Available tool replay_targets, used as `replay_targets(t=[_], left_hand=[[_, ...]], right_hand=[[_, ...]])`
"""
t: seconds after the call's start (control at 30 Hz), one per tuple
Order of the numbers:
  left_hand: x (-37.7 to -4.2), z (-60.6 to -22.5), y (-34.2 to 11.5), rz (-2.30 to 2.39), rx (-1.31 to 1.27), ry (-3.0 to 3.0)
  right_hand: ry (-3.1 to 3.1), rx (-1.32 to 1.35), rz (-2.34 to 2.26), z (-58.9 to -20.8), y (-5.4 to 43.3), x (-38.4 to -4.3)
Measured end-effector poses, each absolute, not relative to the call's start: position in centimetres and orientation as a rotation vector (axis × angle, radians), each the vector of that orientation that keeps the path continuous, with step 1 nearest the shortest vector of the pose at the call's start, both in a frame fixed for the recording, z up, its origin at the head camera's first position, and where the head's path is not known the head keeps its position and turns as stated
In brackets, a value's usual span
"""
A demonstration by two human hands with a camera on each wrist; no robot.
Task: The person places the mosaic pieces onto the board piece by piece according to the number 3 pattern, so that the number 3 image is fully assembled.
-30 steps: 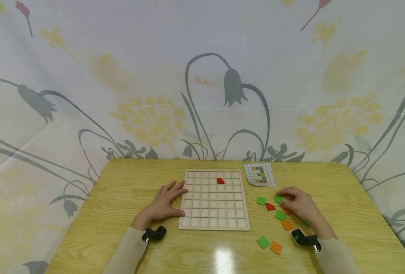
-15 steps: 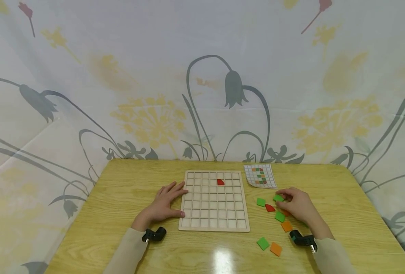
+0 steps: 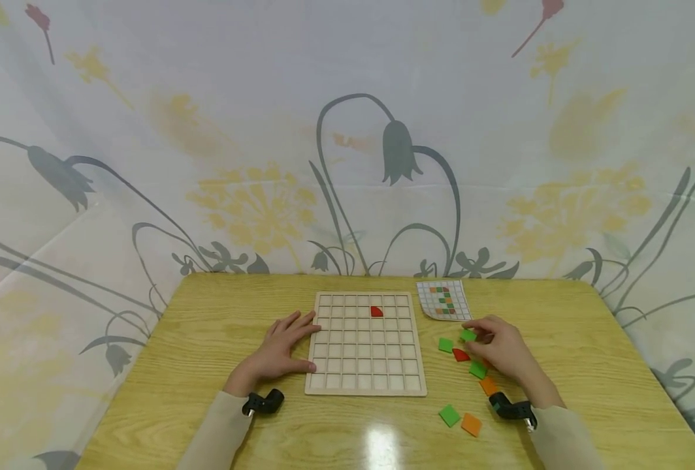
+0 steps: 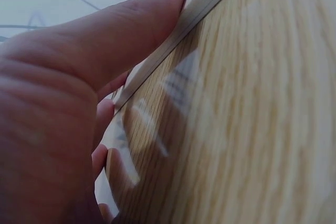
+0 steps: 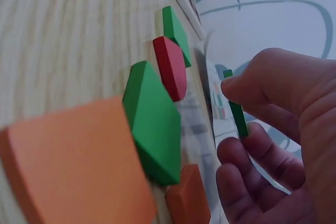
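A pale wooden grid board [image 3: 366, 385] lies at the middle of the table, with one red rounded tile [image 3: 377, 311] in a cell of its second row. My left hand [image 3: 278, 349] rests at the board's left edge, fingers spread and thumb on the rim; in the left wrist view the thumb [image 4: 131, 24] reaches over that edge. My right hand [image 3: 503, 346] pinches a green square tile [image 5: 237, 109] between thumb and fingers, raised off the table. Below it lie another green tile [image 5: 152, 124], a red rounded tile [image 5: 170, 69] and an orange tile [image 5: 79, 166].
A paper pattern card [image 3: 444, 300] with a coloured grid lies right of the board's far corner. Nearer the front, a green tile [image 3: 450, 416] and an orange tile [image 3: 471, 425] lie apart from the others. A patterned cloth [image 3: 347, 130] hangs behind the table.
My right hand has taken hold of a green tile, lifted it and shifted a little left with it. My left hand stays at the board's edge.
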State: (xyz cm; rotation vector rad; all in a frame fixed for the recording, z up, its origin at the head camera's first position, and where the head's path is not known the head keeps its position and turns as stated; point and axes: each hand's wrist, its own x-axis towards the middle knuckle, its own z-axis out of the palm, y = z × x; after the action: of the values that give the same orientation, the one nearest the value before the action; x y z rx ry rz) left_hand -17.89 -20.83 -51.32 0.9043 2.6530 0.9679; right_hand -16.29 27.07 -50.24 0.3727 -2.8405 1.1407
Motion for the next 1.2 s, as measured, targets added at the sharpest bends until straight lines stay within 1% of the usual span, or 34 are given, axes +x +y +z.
replay_targets(t=[0.2, 0.47, 0.87, 1.2], left_hand=[[-17.8, -51.2, -20.7, 0.975, 0.891, 2.646], [-17.7, -51.3, -20.6, 0.981, 0.892, 2.644], [-17.9, -51.4, -20.7, 0.979, 0.915, 2.651], [-17.7, -51.1, -20.7, 1.011, 0.893, 2.64]], right_hand=[[-2.826, 0.406, 1.186, -49.9, 26.1, -16.6], [-2.775, 0.489, 1.2, -50.5, 24.5, -17.7], [-2.695, 0.634, 1.21, -50.6, 21.0, -19.5], [-2.726, 0.666, 1.224, -51.1, 18.1, -21.1]])
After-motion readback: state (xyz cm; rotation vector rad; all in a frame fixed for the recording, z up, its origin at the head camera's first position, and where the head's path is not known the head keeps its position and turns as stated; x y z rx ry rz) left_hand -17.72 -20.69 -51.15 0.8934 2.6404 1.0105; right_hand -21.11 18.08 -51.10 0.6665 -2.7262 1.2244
